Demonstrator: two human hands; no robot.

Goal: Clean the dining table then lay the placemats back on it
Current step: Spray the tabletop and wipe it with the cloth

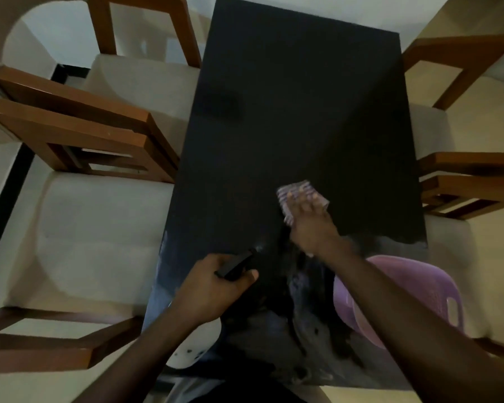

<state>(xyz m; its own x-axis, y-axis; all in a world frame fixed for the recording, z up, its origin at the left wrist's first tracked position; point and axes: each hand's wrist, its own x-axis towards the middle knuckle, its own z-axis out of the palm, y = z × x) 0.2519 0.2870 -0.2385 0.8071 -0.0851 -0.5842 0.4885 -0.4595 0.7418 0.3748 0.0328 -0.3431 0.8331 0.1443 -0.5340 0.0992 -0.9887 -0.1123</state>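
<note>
Step in hand: you are on the cleaning half of the job, wiping the table (pixel 288 112); laying the placemats comes later.
Right hand: your right hand (pixel 312 225) lies flat with fingers spread, pressing a striped cloth (pixel 291 191) onto the tabletop, a little right of centre and towards your end.
Left hand: your left hand (pixel 216 283) is curled round the dark head of what looks like a spray bottle (pixel 236 264), its pale body hanging below your wrist at the table's near left edge.
Hands to each other: apart, the left nearer you and lower, the right reaching forward past it.
Table surface: a pale, streaky film shows across the end closest to you; the far half looks dark and even, and I cannot tell whether it has been wiped.
Placemats: none in view on the table. A purple basket (pixel 437 289) sits under your right forearm at the near right corner; what it holds is hidden.
Surroundings: wooden chairs (pixel 85 135) with pale seats stand along both long sides.
Next move: probably sweep the cloth in overlapping strokes across the streaked end, then the rest, with firm, even pressure.
Caution: keep the nozzle aimed at the tabletop, away from the seat cushions.
</note>
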